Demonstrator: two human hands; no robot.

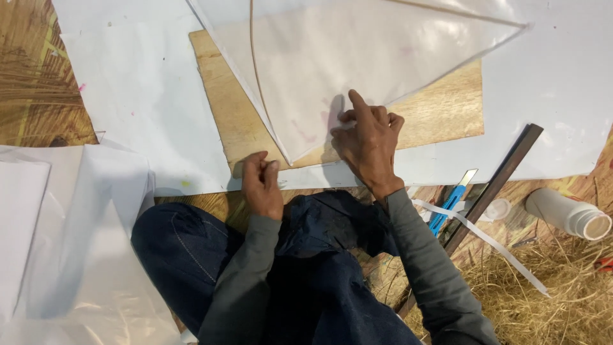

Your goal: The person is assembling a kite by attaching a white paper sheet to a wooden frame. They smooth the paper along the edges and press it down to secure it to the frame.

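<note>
Left hand (pixel 263 182) pinched shut on the near tip of the thin white kite sheet (pixel 357 57), right hand (pixel 367 144) flat and open on top, holding down. Sheet lying on the wooden board (pixel 447 112); edges look folded, bent stick (pixel 254 70) in place, tip likely not finished.

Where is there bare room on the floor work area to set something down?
The white sheet left of the plywood board lies bare, as does its stretch at upper right past the kite's tip. It is crowded at lower right: ruler, blue cutter, white bottle, straw. Both hands, left hand and right hand, fill the board's near edge.
</note>
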